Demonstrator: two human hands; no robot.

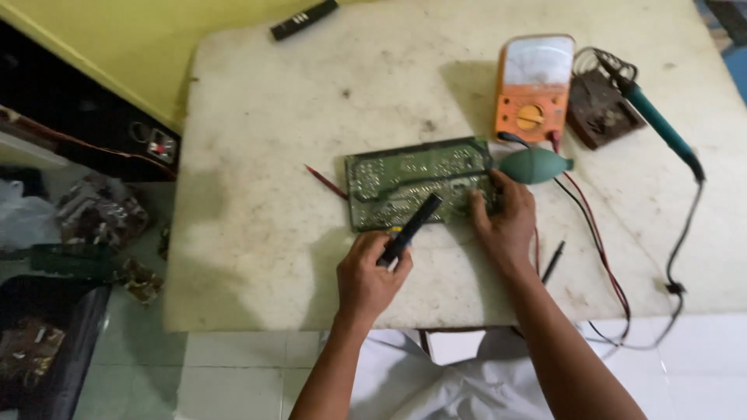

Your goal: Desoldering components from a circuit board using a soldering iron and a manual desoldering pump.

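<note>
On the worn white table [257, 233], green circuit board [420, 183] lying flat — left hand [372, 274] fingers gripping a black tool [411, 227], right hand [506, 218] fingers pressed on the board.

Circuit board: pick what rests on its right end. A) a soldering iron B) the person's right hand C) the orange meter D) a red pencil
B: the right hand lies with its fingers on the right end of the circuit board, while the left hand holds a black tool over the board's lower edge.
</note>
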